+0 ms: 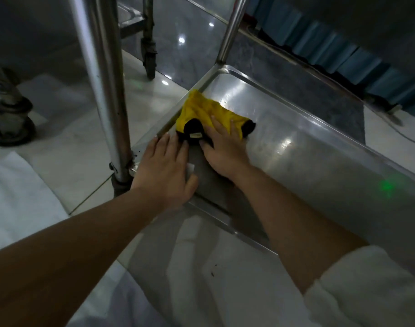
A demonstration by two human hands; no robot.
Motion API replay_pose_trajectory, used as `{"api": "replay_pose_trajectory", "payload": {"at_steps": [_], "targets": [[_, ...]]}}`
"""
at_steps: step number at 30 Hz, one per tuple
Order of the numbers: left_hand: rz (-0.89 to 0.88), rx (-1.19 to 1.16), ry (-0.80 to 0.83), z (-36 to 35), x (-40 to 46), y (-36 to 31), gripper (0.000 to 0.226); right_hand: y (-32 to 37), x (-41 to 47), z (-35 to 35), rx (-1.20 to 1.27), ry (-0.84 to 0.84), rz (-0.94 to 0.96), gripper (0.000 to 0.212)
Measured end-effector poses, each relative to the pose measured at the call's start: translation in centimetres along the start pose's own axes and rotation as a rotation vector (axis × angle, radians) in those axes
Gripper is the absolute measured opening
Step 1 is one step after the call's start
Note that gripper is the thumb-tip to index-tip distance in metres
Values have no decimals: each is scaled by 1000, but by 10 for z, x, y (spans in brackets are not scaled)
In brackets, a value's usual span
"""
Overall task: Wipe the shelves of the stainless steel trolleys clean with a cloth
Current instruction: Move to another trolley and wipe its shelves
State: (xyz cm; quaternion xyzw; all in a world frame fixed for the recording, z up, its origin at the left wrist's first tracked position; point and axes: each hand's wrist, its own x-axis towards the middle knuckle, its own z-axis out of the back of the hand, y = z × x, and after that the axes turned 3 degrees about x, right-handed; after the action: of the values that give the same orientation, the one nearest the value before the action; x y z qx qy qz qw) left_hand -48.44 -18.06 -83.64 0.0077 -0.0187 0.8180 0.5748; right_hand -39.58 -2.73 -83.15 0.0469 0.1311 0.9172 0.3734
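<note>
At the near right a white sleeve [357, 286] covers the right forearm. Both arms reach forward onto the low steel shelf [308, 147] of a trolley. The left hand [165, 171] lies flat on the shelf near its left rim, fingers straight and spread, holding nothing. The right hand [222, 147] is a little farther, also flat with straight fingers, and presses on the cloth [201, 112]. The cloth is bright yellow with a black edge and a small pale label, crumpled, and it lies in the far left corner zone of the shelf, against the rim. The shelf surface is shiny with light reflections. On the left stands an upright steel post [105, 86]. Farther away, a caster wheel [150, 60] of another trolley stands on the glossy floor [60, 128].
</note>
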Motion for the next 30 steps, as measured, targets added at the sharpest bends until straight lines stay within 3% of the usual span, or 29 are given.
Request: {"api": "replay_pose_trajectory", "payload": {"at_steps": [2, 4, 7, 9, 11, 15, 18, 25, 30], "targets": [[0, 0, 3, -1, -1, 0, 83, -17, 11, 6, -32, -3, 124, 53], [-3, 1, 6, -3, -3, 0, 82, -44, 30, 15, -72, -47, 106, 54], [5, -12, -4, -6, -5, -5, 81, -64, 59, 24, 14, -17, -270, 54], [6, -17, -9, -6, -5, -7, 82, -54, 64, 23, 49, -4, -412, 54], [5, -15, -10, -5, -4, -7, 82, -40, 53, 21, 41, 3, -331, 54], [15, -30, -24, 0, -3, -7, 85, -25, -5, 16, 13, 33, 56, 55], [15, -69, -44, 4, -7, -7, 86, -39, -56, 20, 54, 48, 121, 51], [41, -16, -23, 15, -13, -12, 66, -123, -196, 42, 70, -127, 83, 53], [92, 57, 112, 25, -13, -39, 53, -169, -271, 53, 35, -293, -265, 58]]}}
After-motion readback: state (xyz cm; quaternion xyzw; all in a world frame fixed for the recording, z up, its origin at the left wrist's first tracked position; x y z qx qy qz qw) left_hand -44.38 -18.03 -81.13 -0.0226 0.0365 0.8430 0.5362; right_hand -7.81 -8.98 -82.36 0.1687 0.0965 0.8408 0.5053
